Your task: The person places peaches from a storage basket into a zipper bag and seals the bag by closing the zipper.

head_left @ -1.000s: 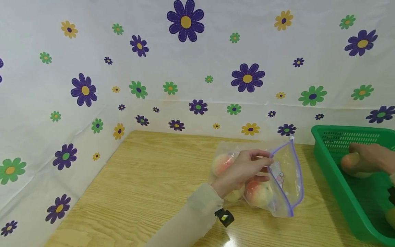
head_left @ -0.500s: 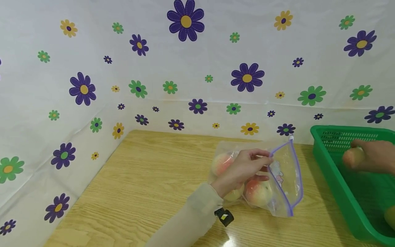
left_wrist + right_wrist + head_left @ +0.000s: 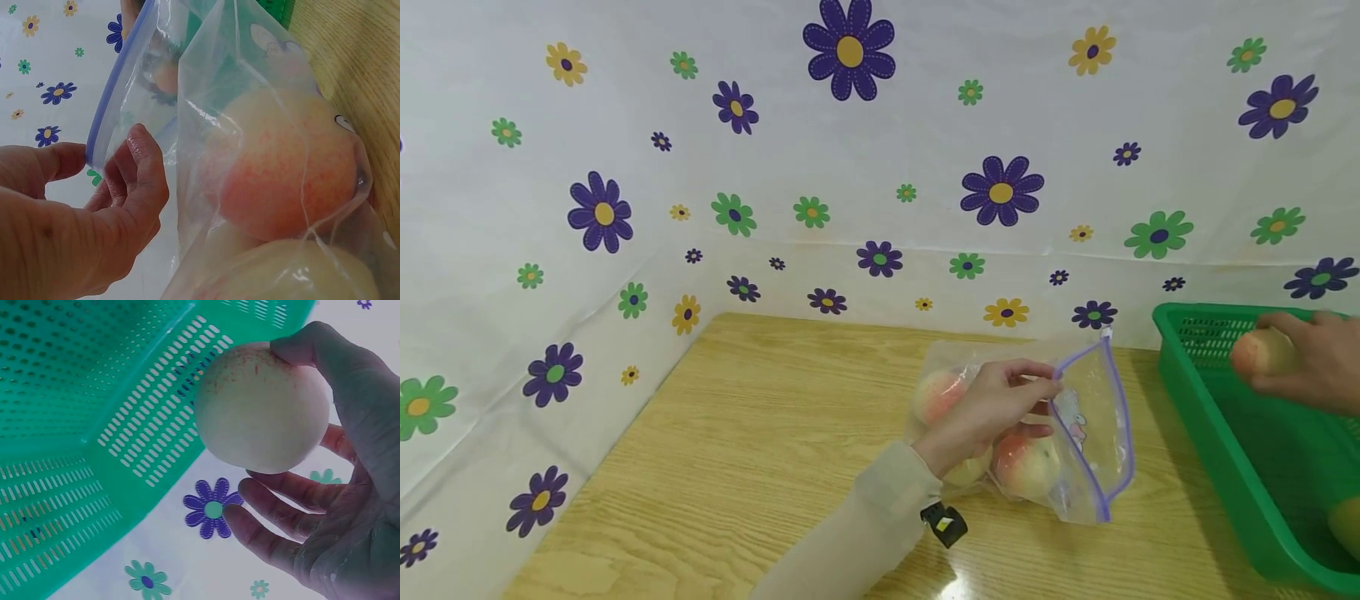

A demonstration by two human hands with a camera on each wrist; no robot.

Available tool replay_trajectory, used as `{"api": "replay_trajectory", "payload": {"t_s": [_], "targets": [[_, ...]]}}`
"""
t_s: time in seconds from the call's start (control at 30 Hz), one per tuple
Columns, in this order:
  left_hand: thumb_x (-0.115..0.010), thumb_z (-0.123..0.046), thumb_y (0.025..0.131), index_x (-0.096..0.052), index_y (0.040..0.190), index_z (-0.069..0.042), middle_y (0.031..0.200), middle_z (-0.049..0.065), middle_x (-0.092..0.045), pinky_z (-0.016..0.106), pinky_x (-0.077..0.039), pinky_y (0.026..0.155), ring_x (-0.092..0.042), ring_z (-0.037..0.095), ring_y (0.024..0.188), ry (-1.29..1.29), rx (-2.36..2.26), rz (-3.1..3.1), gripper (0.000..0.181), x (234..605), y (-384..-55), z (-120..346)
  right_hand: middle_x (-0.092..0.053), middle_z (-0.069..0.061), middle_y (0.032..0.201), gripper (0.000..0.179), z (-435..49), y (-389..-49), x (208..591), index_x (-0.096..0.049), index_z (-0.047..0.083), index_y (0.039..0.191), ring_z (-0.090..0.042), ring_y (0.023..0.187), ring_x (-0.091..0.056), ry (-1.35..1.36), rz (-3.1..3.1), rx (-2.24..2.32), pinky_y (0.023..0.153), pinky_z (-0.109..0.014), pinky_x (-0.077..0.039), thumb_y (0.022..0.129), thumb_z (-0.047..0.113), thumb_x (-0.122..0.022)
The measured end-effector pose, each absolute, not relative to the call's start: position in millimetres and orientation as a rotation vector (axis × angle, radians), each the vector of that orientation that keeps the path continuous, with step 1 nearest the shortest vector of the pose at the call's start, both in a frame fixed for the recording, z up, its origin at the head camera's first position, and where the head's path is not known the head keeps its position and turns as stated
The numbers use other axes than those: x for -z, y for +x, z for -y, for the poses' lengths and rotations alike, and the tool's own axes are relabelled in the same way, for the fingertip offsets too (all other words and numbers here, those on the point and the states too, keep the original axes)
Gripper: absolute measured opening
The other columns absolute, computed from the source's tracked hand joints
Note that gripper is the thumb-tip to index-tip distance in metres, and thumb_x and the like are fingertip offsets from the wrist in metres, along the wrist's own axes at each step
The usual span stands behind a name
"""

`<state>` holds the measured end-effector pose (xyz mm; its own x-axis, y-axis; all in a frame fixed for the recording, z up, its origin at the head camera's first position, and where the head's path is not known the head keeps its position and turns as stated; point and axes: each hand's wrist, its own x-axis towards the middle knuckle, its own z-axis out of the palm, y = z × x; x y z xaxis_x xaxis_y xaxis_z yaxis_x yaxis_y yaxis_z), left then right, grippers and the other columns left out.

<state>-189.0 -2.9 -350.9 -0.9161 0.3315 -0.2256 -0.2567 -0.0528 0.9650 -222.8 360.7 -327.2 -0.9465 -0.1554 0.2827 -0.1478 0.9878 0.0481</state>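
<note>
My left hand (image 3: 992, 408) pinches the purple-edged rim of a clear zip bag (image 3: 1093, 417), keeping its mouth spread toward the right. Inside the bag lie several peaches, one of them a red-blushed peach (image 3: 281, 169) close beside the hand in the left wrist view. My right hand (image 3: 1318, 358) grips another peach (image 3: 259, 409) between thumb and fingers. It holds this pale fruit over the far end of the green plastic basket (image 3: 1217, 442). In the right wrist view the basket's slotted wall shows behind the peach.
Another yellowish fruit (image 3: 1347, 529) lies in the near end of the basket, cut off by the frame edge. The wooden table (image 3: 737, 433) extends to the left of the bag. A white flower-print sheet (image 3: 910, 150) rises behind and along the left side.
My right hand has lifted the peach up from the basket's floor to about rim height. The left hand and the bag have stayed in place.
</note>
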Motion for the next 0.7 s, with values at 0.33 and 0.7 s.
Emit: {"api": "replay_trajectory", "payload": {"t_s": [0.33,0.7], "targets": [[-0.069,-0.011,0.097,-0.073,0.115,-0.008,0.094,0.002,-0.065,0.023,-0.062,0.062,-0.064,0.013,0.079,0.065,-2.031,-1.825,0.018,351,-190,2,-0.047,-0.037,0.089,0.073,-348,-220,320,-0.049,-0.004,0.121,-0.045,0.071,-0.047,0.245,2.753,0.025,0.059,-0.049,-0.037,0.065,0.026,-0.084],[-0.069,-0.010,0.097,-0.072,0.118,-0.006,0.099,0.007,-0.068,0.022,-0.061,0.060,-0.064,0.012,0.078,0.061,-2.045,-1.814,0.022,353,-190,2,-0.050,-0.042,0.099,0.074,-330,-207,312,-0.049,-0.002,0.121,-0.054,0.078,-0.051,0.290,2.680,0.029,0.064,-0.058,-0.041,0.062,0.019,-0.089]]}}
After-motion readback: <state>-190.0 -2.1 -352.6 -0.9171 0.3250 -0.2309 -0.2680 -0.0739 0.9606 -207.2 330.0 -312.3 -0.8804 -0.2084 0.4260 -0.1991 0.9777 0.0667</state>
